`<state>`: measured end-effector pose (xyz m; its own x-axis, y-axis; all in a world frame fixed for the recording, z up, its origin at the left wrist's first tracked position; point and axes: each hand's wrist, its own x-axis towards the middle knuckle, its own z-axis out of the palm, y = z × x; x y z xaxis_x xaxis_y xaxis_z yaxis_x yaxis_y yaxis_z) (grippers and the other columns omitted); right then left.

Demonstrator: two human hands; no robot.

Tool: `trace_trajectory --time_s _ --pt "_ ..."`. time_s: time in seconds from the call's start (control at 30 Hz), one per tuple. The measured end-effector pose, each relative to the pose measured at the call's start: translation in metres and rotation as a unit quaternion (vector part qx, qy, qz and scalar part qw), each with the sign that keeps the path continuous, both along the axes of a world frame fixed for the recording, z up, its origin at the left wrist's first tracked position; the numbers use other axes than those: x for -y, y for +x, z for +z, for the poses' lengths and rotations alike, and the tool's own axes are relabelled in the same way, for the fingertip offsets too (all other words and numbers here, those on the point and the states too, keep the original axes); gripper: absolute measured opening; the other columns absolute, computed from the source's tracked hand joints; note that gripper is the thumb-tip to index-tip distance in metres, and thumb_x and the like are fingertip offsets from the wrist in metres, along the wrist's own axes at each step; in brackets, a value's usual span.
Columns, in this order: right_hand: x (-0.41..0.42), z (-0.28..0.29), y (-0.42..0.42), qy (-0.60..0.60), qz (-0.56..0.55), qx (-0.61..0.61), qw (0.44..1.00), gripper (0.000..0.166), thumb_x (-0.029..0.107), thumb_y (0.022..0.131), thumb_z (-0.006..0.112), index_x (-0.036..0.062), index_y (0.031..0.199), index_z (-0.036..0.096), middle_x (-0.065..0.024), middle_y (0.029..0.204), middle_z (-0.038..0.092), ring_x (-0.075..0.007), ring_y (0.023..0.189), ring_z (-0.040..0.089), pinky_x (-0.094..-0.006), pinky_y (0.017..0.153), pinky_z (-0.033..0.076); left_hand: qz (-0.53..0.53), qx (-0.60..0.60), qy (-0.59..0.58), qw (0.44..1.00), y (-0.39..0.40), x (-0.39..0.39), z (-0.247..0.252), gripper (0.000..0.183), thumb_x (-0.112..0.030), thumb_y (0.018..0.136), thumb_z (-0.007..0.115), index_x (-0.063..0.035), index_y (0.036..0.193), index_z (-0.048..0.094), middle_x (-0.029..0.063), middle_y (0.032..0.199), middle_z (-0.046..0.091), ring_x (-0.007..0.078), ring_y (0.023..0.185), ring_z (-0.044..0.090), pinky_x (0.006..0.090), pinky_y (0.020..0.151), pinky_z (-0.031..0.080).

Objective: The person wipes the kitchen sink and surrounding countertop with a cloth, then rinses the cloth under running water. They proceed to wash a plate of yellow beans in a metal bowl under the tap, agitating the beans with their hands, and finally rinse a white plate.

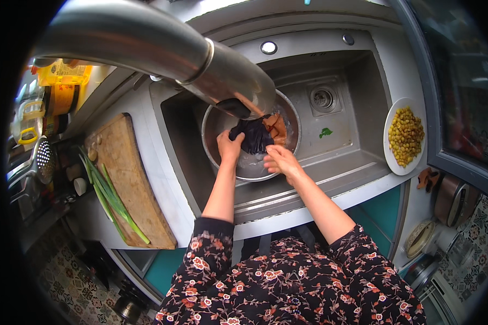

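A round metal bowl (211, 151) stands in the stainless steel sink (329, 122), partly under a large metal faucet (236, 77). Inside the bowl lies a dark, wet, sheet-like item (255, 137), black or deep purple, whose material I cannot tell. An orange-brown piece (275, 129) lies against its right side. My left hand (229, 146) grips the dark item's left edge between thumb and fingers. At the bowl's lower right rim, my right hand (282, 162) touches or nearly touches the dark item's lower right edge, its fingers slightly blurred; its hold is unclear.
Left of the sink, spring onions (114, 199) and small pale pieces lie on a wooden cutting board (134, 178). A white plate of yellow beans or kernels (406, 136) stands on the right rim. A green leaf (325, 132) lies near the drain (323, 98). An open window frame (451, 162) juts in at right.
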<state>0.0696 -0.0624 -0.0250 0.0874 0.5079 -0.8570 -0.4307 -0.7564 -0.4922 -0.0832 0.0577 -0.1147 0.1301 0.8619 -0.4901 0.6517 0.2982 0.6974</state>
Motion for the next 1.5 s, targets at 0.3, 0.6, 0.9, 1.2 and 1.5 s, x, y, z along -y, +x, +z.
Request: trace_trajectory --time_s 0.3,0.6,0.9,1.2,1.5 --pt "-0.023 0.022 -0.015 0.036 -0.295 -0.367 0.881 0.037 0.035 0.078 0.073 0.0058 0.097 0.060 -0.0075 0.082 0.065 -0.0194 0.070 0.063 -0.0342 0.063 0.054 -0.488 0.147 0.231 0.829 -0.012 0.066 0.220 0.030 -0.009 0.058 0.076 -0.0075 0.069 0.048 0.0041 0.092 0.062 0.0247 0.077 0.056 0.0339 0.069 0.043" --pt "0.008 0.089 -0.015 0.133 -0.152 -0.316 0.927 0.073 0.058 0.075 0.065 0.0029 0.121 0.049 -0.0082 0.106 0.059 -0.0162 0.098 0.059 -0.0307 0.085 0.050 -0.194 0.155 -0.009 0.969 0.034 0.005 0.176 0.026 -0.020 0.074 0.072 -0.0032 0.085 0.057 0.0021 0.077 0.057 0.0100 0.073 0.052 0.0248 0.067 0.043" --pt "-0.003 0.125 -0.027 0.186 -0.347 -0.608 0.689 0.056 0.034 0.076 0.063 0.0159 0.126 0.045 -0.0130 0.122 0.046 -0.0384 0.110 0.047 -0.0490 0.084 0.049 0.101 0.662 -0.445 0.595 0.057 0.031 0.156 0.072 -0.062 0.087 0.040 -0.0104 0.136 0.034 0.0222 0.140 0.031 0.0416 0.126 0.034 0.0567 0.099 0.036" --pt "0.012 0.169 -0.039 0.247 -0.253 -0.773 0.527 0.075 0.037 0.068 0.075 0.0199 0.132 0.039 -0.0130 0.132 0.036 -0.0337 0.117 0.038 -0.0480 0.085 0.040 0.070 0.893 -0.273 0.352 0.082 0.061 0.251 0.043 -0.011 0.073 0.069 -0.0168 0.105 0.040 0.0030 0.104 0.039 0.0213 0.099 0.043 0.0478 0.092 0.040" --pt "0.005 0.155 -0.017 0.220 -0.047 -0.450 0.864 0.042 0.021 0.075 0.071 0.0016 0.107 0.052 -0.0080 0.087 0.061 -0.0178 0.074 0.062 -0.0288 0.052 0.053 -0.117 0.466 -0.270 0.834 0.044 0.013 0.272 0.024 -0.005 0.076 0.064 -0.0092 0.075 0.040 0.0046 0.077 0.048 0.0140 0.063 0.049 0.0293 0.060 0.044"
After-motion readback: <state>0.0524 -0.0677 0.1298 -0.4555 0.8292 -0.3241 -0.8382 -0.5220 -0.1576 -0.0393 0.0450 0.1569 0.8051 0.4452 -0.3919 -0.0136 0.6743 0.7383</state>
